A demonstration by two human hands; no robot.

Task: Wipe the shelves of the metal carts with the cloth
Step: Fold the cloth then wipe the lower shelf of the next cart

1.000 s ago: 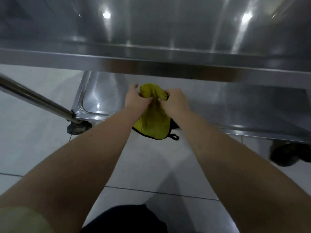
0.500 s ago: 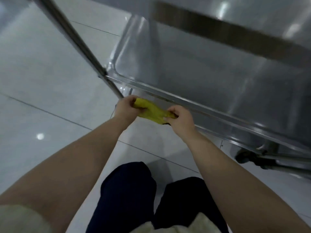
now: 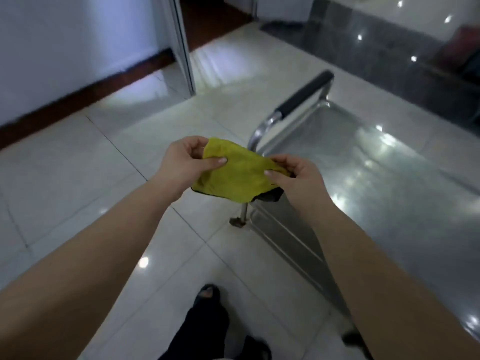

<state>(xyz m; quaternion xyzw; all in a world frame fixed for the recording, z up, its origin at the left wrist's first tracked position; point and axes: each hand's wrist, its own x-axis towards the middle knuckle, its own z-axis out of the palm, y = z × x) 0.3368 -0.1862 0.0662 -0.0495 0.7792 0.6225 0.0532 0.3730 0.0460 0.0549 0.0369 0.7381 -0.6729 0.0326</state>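
A yellow cloth (image 3: 235,178) with a dark underside is stretched in the air between both hands, above the floor and just left of the cart. My left hand (image 3: 187,162) pinches its left edge between thumb and fingers. My right hand (image 3: 293,175) pinches its right edge. The metal cart (image 3: 389,178) stands to the right, its shiny top shelf seen from above, with a black-gripped handle (image 3: 304,96) at its far end. A lower shelf rim (image 3: 285,235) shows beneath the top shelf's near edge.
White tiled floor (image 3: 104,190) spreads to the left and ahead. A white wall with a dark baseboard (image 3: 78,94) runs at the back left, beside a door frame (image 3: 184,48). A cart caster (image 3: 237,222) sits under the cloth. My foot (image 3: 207,294) is below.
The view has risen from the cart's lower shelf to above its top shelf. Both hands have lifted the cloth up and spread it wider between them.
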